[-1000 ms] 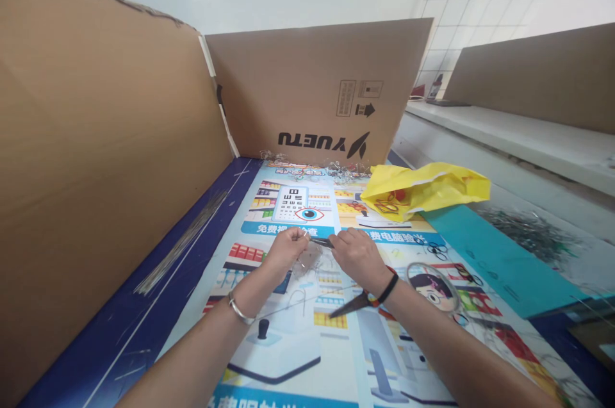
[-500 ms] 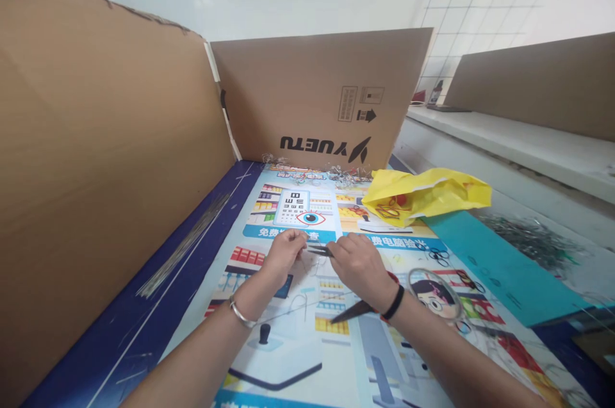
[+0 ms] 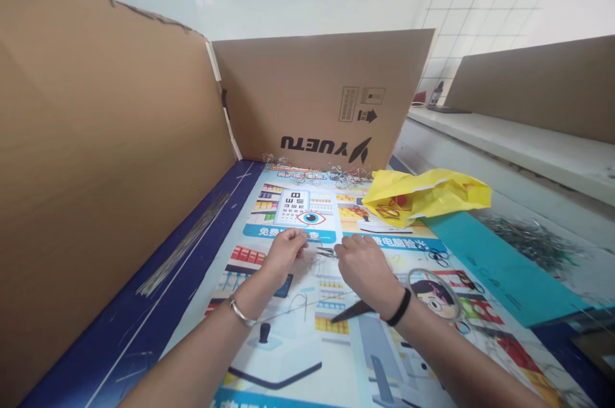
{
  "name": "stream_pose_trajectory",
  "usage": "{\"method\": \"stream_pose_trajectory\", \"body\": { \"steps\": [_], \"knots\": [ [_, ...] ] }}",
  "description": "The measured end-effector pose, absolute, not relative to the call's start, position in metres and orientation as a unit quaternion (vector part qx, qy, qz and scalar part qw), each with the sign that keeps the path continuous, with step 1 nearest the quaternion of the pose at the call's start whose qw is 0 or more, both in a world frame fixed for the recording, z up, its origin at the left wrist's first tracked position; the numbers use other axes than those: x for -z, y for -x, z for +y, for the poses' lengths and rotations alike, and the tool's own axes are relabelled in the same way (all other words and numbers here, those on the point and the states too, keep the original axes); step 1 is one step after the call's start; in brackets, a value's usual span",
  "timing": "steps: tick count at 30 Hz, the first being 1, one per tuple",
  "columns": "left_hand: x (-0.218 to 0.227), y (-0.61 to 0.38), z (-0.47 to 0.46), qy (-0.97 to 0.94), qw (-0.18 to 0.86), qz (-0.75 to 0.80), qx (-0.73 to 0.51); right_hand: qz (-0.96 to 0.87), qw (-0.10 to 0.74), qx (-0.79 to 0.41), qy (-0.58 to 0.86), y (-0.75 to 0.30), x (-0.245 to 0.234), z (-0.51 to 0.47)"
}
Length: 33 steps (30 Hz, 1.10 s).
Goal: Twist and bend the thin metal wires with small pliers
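Observation:
My left hand [image 3: 287, 251] is closed in a pinch on a thin wire, which shows only faintly at the fingertips. My right hand [image 3: 362, 264] is wrapped round a pair of pliers; the slim metal jaws [image 3: 327, 252] point left, slightly parted and a short way from my left fingers. The handles are hidden in my palm. Under my right wrist lies a pair of scissors [image 3: 353, 311], its dark blade showing on the printed sheet. A bent piece of wire [image 3: 304, 305] lies between my forearms.
Cardboard panels [image 3: 317, 94] stand at the back and left. Wire scraps [image 3: 350, 175] gather along the back panel. A bundle of straight wires [image 3: 185, 244] lies left. To the right are a yellow bag [image 3: 446, 190], black wire loops [image 3: 438, 257], a turquoise sheet [image 3: 500, 273] and a wire heap [image 3: 533, 241].
My right hand has moved slightly right with the pliers. Their jaws have drawn back from my left fingertips and look more parted. My left hand has barely moved.

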<state>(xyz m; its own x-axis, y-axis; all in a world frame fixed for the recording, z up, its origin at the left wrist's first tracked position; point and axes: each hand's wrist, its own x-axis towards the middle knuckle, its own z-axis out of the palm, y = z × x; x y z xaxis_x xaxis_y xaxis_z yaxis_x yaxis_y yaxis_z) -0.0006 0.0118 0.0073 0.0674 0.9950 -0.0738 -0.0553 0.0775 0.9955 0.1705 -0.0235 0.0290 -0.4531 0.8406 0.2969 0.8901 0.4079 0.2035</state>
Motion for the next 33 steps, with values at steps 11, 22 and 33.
{"method": "stream_pose_trajectory", "body": {
  "steps": [11,22,33],
  "knots": [
    [-0.009,0.004,0.014,-0.506,0.57,0.475,-0.439,-0.806,0.121,0.175,0.552,-0.178,-0.033,-0.017],
    [-0.002,-0.001,0.014,-0.528,0.553,0.482,-0.427,-0.824,0.109,0.193,0.521,-0.179,-0.028,-0.013],
    [0.002,-0.005,0.014,-0.525,0.521,0.501,-0.45,-0.847,0.105,0.133,0.504,-0.19,-0.045,-0.013]
  ]
}}
